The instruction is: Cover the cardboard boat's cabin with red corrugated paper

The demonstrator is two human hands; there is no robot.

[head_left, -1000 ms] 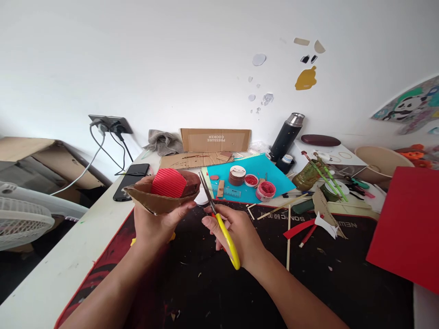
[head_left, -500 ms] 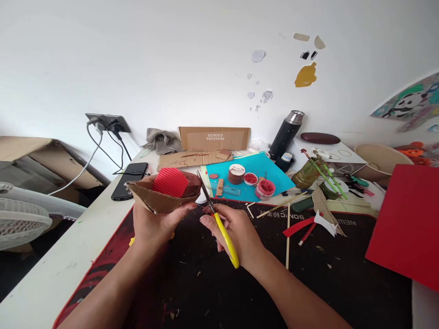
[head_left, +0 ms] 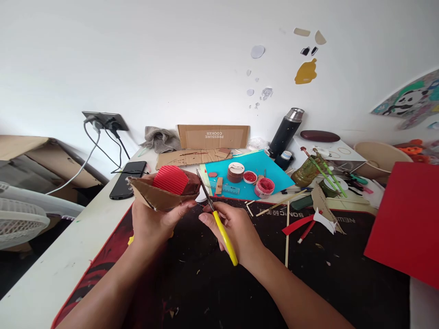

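My left hand (head_left: pixel 152 224) is closed around a small cardboard model (head_left: pixel 161 196) with brown sides and a red corrugated piece (head_left: pixel 170 179) on top. It is held tilted above the dark desk mat (head_left: pixel 212 292). In my right hand (head_left: pixel 236 228) is a pair of scissors (head_left: pixel 217 221) with yellow handles, blades pointing up and away beside the model's right end. Whether the blades touch the model I cannot tell. My two hands are close together, and their lower fingers are partly hidden. A small yellow thing (head_left: pixel 131 240) shows beside my left wrist.
Behind my hands, paint jars (head_left: pixel 265 186) and a ruler (head_left: pixel 230 189) lie on a blue sheet (head_left: pixel 274 171). A black flask (head_left: pixel 286 132) leans at the wall. To the left are a phone (head_left: pixel 127 180) and a fan (head_left: pixel 24 221); a red board (head_left: pixel 406 224) stands right.
Both hands keep the same hold on the model and the scissors. The view has shifted slightly; hardly anything else differs.
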